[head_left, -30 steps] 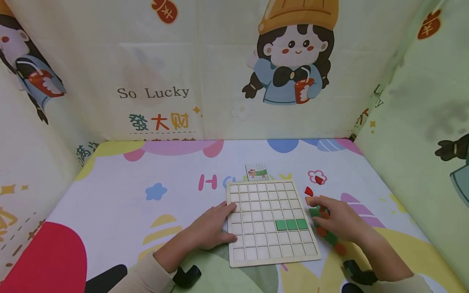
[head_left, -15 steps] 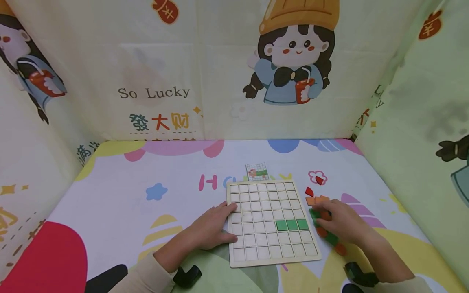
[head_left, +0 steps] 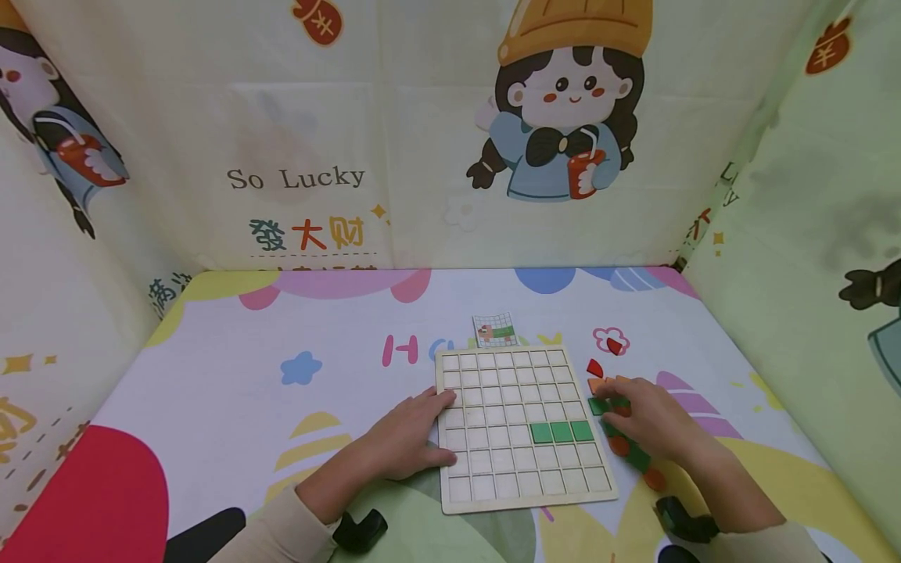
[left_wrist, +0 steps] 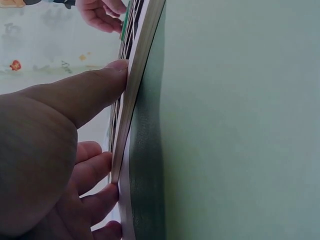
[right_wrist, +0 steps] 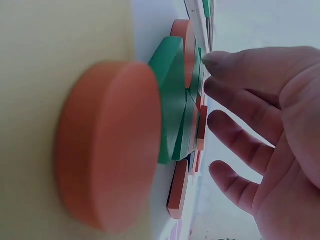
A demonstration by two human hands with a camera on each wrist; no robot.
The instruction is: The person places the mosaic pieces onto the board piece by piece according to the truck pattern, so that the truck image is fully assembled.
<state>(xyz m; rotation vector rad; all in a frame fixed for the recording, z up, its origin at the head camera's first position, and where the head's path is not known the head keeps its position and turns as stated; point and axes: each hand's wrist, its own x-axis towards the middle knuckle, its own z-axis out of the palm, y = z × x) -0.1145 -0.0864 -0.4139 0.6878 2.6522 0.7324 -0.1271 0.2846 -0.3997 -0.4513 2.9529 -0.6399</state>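
A pale grid board (head_left: 486,457) lies in front of me, with three green square tiles (head_left: 561,432) in a row at its right side. My left hand (head_left: 401,434) rests at the board's left edge, its fingertips and straight thumb (left_wrist: 100,90) touching the rim. To the right of the board, my right hand (head_left: 651,414) hovers low over a cluster of loose pieces. Its fingers are loosely bent, with the fingertips right at a green piece (head_left: 597,407). In the right wrist view, an orange disc (right_wrist: 125,145) is nearest, with a green piece (right_wrist: 170,100) behind it. My hand hides part of the cluster.
A small picture card (head_left: 495,330) stands or lies just behind the board. Two red wedge-shaped pieces (head_left: 594,367) lie beyond the cluster, near orange squares (head_left: 595,385). Another orange disc (head_left: 655,479) lies nearest me. Printed cloth walls (head_left: 422,141) enclose the table.
My right hand draws back from the orange squares, then shifts slightly away from me again. The green piece at its fingertips has slid a little left. My left hand and the board stay put.
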